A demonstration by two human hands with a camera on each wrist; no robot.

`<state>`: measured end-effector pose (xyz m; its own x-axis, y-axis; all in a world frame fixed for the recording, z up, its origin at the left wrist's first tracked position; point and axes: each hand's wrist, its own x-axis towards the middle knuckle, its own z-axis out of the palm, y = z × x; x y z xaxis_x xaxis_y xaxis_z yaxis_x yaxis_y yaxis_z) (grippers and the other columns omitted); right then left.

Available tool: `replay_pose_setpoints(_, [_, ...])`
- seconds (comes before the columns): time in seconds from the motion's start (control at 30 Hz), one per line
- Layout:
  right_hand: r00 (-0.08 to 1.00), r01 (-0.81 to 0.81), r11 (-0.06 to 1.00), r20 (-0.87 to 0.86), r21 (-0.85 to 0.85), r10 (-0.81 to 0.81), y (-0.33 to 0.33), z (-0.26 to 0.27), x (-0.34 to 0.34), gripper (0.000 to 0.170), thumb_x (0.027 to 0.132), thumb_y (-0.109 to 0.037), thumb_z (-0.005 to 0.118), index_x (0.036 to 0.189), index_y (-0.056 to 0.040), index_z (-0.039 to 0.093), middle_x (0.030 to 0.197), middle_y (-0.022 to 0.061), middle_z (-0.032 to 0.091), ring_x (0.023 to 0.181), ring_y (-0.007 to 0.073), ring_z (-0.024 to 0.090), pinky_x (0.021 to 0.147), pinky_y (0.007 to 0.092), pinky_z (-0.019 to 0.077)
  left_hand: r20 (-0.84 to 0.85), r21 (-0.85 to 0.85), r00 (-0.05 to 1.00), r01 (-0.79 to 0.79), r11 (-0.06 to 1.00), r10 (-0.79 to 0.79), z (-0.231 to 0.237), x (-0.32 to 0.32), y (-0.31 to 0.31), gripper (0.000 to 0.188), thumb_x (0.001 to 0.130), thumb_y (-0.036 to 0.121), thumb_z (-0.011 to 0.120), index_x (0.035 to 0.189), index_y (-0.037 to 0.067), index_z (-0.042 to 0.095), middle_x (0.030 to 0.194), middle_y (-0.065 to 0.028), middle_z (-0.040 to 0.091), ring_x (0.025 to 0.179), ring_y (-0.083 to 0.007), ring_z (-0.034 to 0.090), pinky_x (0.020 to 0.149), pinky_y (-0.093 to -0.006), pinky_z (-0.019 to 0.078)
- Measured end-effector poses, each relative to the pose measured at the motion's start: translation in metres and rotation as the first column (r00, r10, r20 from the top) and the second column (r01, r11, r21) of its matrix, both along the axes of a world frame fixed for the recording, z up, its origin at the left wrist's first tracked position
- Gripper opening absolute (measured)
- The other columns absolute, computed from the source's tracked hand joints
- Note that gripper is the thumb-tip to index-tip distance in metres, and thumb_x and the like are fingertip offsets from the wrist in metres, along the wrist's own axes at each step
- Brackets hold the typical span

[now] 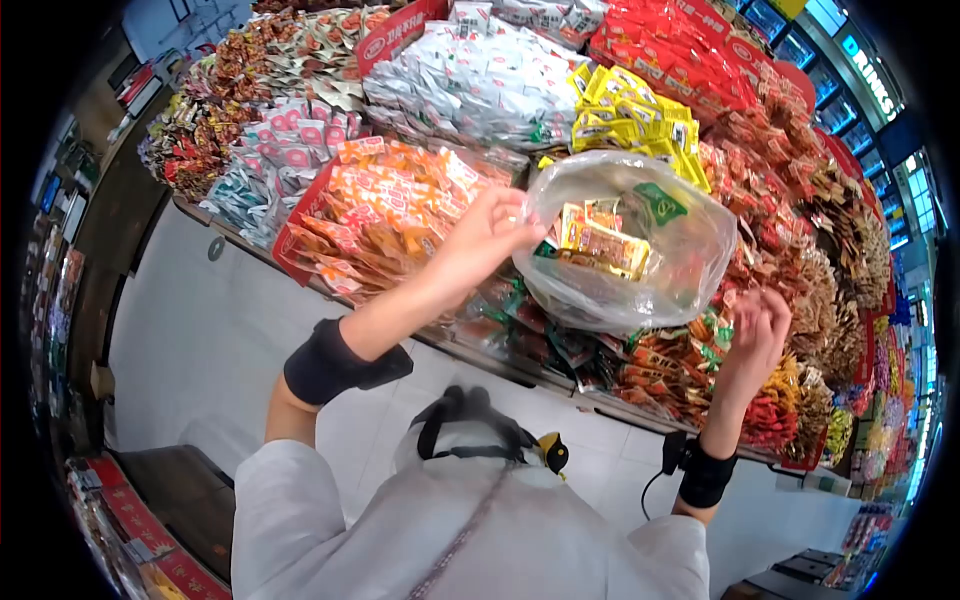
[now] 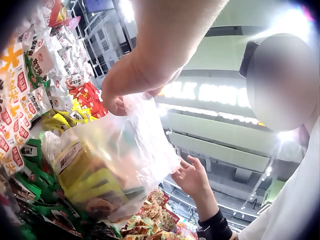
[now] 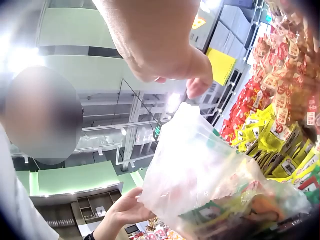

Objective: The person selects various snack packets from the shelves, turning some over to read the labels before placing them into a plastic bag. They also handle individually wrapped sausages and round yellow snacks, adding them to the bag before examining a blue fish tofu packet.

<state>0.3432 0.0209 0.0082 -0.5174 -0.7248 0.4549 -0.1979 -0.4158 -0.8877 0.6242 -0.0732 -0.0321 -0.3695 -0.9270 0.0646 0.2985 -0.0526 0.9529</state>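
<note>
A clear plastic bag (image 1: 690, 225) hangs open-mouthed over the snack display, with several small wrapped snacks (image 1: 603, 245) inside, one in a gold packet. On its left side, my left hand (image 1: 495, 228) pinches the rim between thumb and fingers. My right hand (image 1: 757, 330) is off the bag's lower right side, fingers loosely bent and holding nothing. Seen from the left wrist, the bag (image 2: 107, 165) bulges with packets at its bottom. The right wrist view shows my right hand (image 3: 185, 67) just above the bag's top edge (image 3: 187, 112).
Heaps of packets surround the bag: orange-and-white ones (image 1: 385, 200) on the left, silver ones (image 1: 470, 85) behind, yellow ones (image 1: 640, 115) beyond the rim and red ones (image 1: 670, 50) farther back. The display's front edge (image 1: 520, 375) runs between my body and the heaps.
</note>
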Motion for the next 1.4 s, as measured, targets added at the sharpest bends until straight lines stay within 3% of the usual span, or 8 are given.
replay_pose_setpoints(0.1, [0.949, -0.277, 0.958, -0.176, -0.074, 0.261, 0.026, -0.003, 0.007, 0.004, 0.081, -0.003, 0.038, 0.084, -0.0025, 0.040, 0.074, 0.0075, 0.043, 0.056, 0.0119, 0.044, 0.049, 0.0206, 0.0363, 0.028, -0.021, 0.999, -0.031, 0.999, 0.031, -0.003, 0.000, 0.009, 0.033, 0.080, 0.009, 0.057, 0.107, 0.006, 0.039, 0.099, -0.0027, 0.049, 0.094, -0.0083, 0.047, 0.078, -0.0219, 0.0369])
replay_pose_setpoints(0.2, [0.864, -0.494, 0.869, -0.093, 0.026, 0.494, 0.042, -0.011, 0.029, 0.006, 0.080, -0.002, 0.043, 0.086, 0.0009, 0.043, 0.078, 0.0112, 0.046, 0.056, 0.0114, 0.047, 0.050, 0.0204, 0.0412, 0.006, -0.073, 0.997, -0.075, 0.995, 0.075, -0.015, -0.004, 0.015, 0.031, 0.081, 0.005, 0.055, 0.107, 0.005, 0.038, 0.099, -0.0029, 0.047, 0.093, -0.0084, 0.046, 0.080, -0.0230, 0.0369])
replay_pose_setpoints(0.3, [0.716, -0.686, 0.706, -0.014, 0.177, 0.698, 0.039, -0.044, 0.036, 0.005, 0.082, 0.000, 0.045, 0.087, 0.0010, 0.047, 0.075, 0.0074, 0.050, 0.059, 0.0100, 0.047, 0.052, 0.0197, 0.0391, -0.068, -0.080, 0.993, -0.106, 0.991, 0.101, -0.026, -0.008, 0.022, 0.030, 0.082, 0.006, 0.053, 0.107, 0.005, 0.038, 0.098, -0.0028, 0.047, 0.092, -0.0085, 0.046, 0.081, -0.0227, 0.0367])
replay_pose_setpoints(0.43, [0.568, -0.793, 0.503, 0.117, 0.345, 0.815, 0.030, -0.078, 0.054, 0.005, 0.081, -0.001, 0.049, 0.085, 0.0008, 0.052, 0.078, 0.0065, 0.054, 0.063, 0.0101, 0.053, 0.055, 0.0208, 0.0437, -0.031, -0.137, 0.983, -0.183, 0.973, 0.181, -0.025, -0.005, 0.030, 0.029, 0.084, 0.008, 0.051, 0.109, 0.003, 0.037, 0.097, -0.0037, 0.047, 0.093, -0.0098, 0.046, 0.082, -0.0235, 0.0367])
replay_pose_setpoints(0.63, [0.480, -0.806, 0.342, 0.195, 0.483, 0.855, 0.012, -0.089, 0.077, 0.008, 0.085, -0.006, 0.046, 0.090, -0.0015, 0.050, 0.073, 0.0032, 0.053, 0.060, 0.0066, 0.047, 0.053, 0.0186, 0.0385, -0.018, -0.160, 0.967, -0.254, 0.954, 0.254, -0.023, 0.025, 0.039, 0.029, 0.082, 0.004, 0.051, 0.109, 0.002, 0.039, 0.097, -0.0056, 0.047, 0.094, -0.0126, 0.048, 0.085, -0.0256, 0.0370])
replay_pose_setpoints(0.8, [0.468, -0.805, 0.329, 0.188, 0.494, 0.863, 0.001, -0.094, 0.093, 0.009, 0.085, -0.007, 0.046, 0.090, -0.0012, 0.050, 0.075, 0.0031, 0.054, 0.063, 0.0067, 0.048, 0.057, 0.0192, 0.0399, -0.026, -0.127, 0.961, -0.277, 0.953, 0.276, -0.026, 0.048, 0.040, 0.026, 0.082, 0.004, 0.051, 0.106, 0.003, 0.041, 0.096, -0.0049, 0.047, 0.093, -0.0107, 0.048, 0.084, -0.0241, 0.0371])
replay_pose_setpoints(1.23, [0.610, -0.735, 0.420, 0.248, 0.532, 0.753, -0.031, -0.099, 0.188, 0.008, 0.085, -0.008, 0.047, 0.089, -0.0009, 0.050, 0.076, 0.0038, 0.055, 0.063, 0.0066, 0.048, 0.058, 0.0194, 0.0406, -0.059, -0.078, 0.991, -0.124, 0.989, 0.119, -0.038, 0.122, 0.003, 0.022, 0.083, 0.003, 0.048, 0.104, 0.002, 0.042, 0.092, -0.0060, 0.049, 0.084, -0.0103, 0.049, 0.076, -0.0238, 0.0391])
replay_pose_setpoints(1.4, [0.649, -0.669, 0.502, 0.101, 0.549, 0.754, -0.061, -0.073, 0.238, 0.009, 0.084, -0.010, 0.051, 0.087, -0.0015, 0.051, 0.074, 0.0020, 0.056, 0.068, 0.0060, 0.053, 0.057, 0.0190, 0.0418, -0.127, -0.082, 0.987, -0.111, 0.990, 0.100, -0.038, 0.159, -0.009, 0.020, 0.083, 0.002, 0.046, 0.102, 0.002, 0.041, 0.093, -0.0060, 0.049, 0.087, -0.0126, 0.050, 0.078, -0.0260, 0.0397])
